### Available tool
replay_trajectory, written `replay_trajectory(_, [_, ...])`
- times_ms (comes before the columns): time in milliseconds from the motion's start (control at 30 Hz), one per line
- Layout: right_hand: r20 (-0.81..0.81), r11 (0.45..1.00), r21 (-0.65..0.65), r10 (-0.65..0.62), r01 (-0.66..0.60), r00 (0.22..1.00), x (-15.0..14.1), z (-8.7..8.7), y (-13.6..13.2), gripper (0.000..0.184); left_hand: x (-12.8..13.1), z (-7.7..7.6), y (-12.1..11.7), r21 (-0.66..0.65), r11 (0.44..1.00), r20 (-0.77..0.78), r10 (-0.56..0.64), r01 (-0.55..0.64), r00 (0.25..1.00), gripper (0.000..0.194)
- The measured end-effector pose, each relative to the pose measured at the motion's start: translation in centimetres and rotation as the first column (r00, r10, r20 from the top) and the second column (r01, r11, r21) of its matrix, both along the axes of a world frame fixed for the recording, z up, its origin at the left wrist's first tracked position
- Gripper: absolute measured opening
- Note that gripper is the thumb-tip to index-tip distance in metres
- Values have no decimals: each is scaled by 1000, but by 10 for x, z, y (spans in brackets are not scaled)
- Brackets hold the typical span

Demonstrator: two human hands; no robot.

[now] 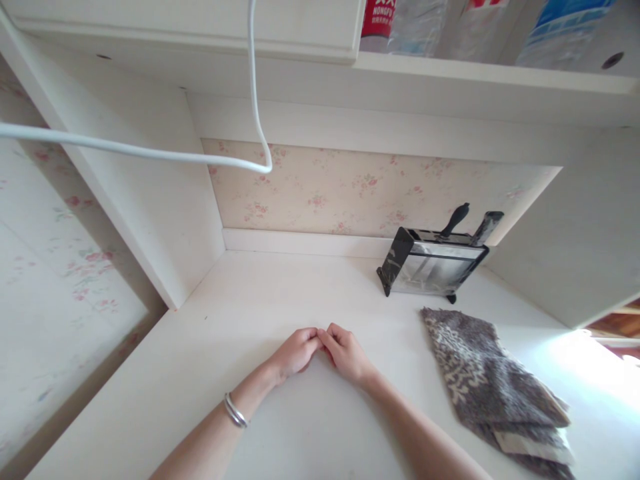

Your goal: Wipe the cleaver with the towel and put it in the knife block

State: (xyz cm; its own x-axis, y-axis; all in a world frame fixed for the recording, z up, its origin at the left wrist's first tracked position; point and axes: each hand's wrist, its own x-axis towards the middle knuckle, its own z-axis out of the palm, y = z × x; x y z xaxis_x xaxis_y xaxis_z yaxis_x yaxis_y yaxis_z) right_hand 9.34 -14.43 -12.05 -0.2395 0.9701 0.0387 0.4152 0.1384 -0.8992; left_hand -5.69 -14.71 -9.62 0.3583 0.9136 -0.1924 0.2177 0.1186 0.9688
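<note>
My left hand [296, 351] and my right hand [346, 353] rest on the white desk [240, 313] near its middle, knuckles touching each other. Both have their fingers curled under into loose fists, and nothing shows inside either one. A silver bangle [235, 411] circles my left wrist. A folded grey patterned cloth [493, 383] lies on the desk to the right of my right hand, apart from it.
A black-framed knife holder [433, 263] with two dark handles stands at the back by the floral wall. A white cable [150, 150] hangs across the upper left. Bottles [380, 23] sit on the shelf above. Side panels wall in the desk on both sides.
</note>
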Motion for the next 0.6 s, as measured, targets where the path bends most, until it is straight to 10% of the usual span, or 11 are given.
replay_trajectory(600, [-217,992,-110,30,-55,976,0,-8,1,49,-3,-17,4,-128,992,61,4,4,998,28])
